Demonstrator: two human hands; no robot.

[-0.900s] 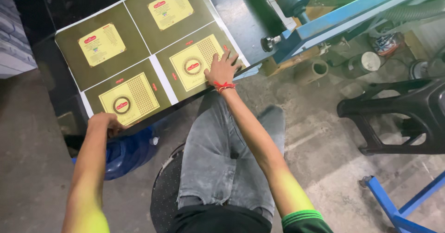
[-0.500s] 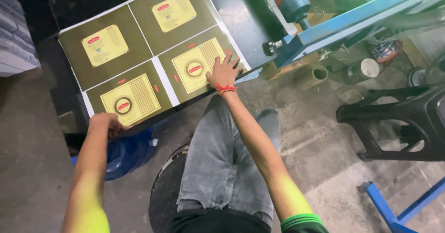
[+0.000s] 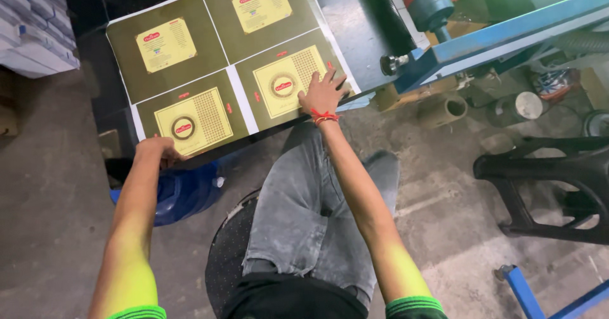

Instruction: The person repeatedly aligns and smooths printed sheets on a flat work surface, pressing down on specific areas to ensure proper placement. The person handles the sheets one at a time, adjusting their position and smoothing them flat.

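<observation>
A large printed sheet (image 3: 228, 65) with olive-gold panels and yellow labels lies on a dark table (image 3: 355, 27). My right hand (image 3: 322, 92), a red thread at its wrist, rests flat with fingers spread on the sheet's near right panel. My left hand (image 3: 158, 149) grips the sheet's near left corner at the table edge, fingers curled around it. I sit on a round black stool (image 3: 223, 255) in grey jeans.
A blue machine frame (image 3: 507, 36) with a roller (image 3: 422, 1) stands to the right of the table. A black plastic stool (image 3: 552, 179) is on the concrete floor at right. A blue bag (image 3: 184, 192) lies under the table; stacked sheets (image 3: 32, 33) at far left.
The view has shifted slightly, so the sheet sits a little more to the right and higher. Both hands stay on the same spots of the sheet.
</observation>
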